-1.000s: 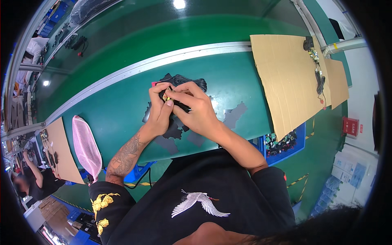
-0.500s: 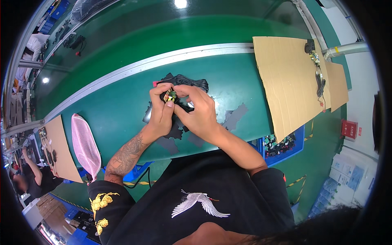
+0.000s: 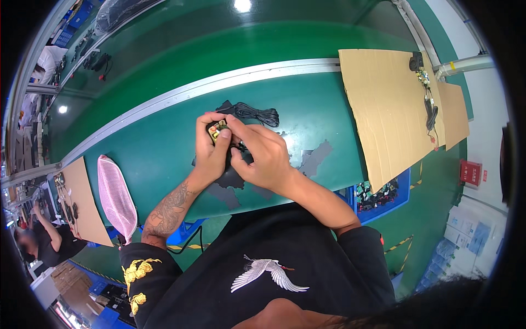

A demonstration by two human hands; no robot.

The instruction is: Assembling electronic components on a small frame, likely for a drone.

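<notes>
My left hand (image 3: 211,149) is closed around a small black housing with a yellowish circuit board (image 3: 217,129) in it, thumb pressed on its near side. Close against it, my right hand (image 3: 264,152) has its fingers curled, the fingertips at the housing's right edge. Whether the right fingers pinch a part of it is hidden. Just beyond my hands lies a coiled black cable (image 3: 257,113) on the green table (image 3: 164,129). Flat dark grey cut pieces (image 3: 315,157) lie under and beside my hands.
A large cardboard sheet (image 3: 378,109) with a cable-and-board assembly (image 3: 424,82) on it covers the right end. A blue bin (image 3: 402,189) of small parts sits below it. At left are a pink mesh bag (image 3: 116,197) and another cardboard sheet (image 3: 87,203). A co-worker (image 3: 52,236) is farther left.
My left hand and the housing have shifted slightly left, and the board is turned to a different angle. My right fingers have curled in more, and the red piece beyond my hands no longer shows.
</notes>
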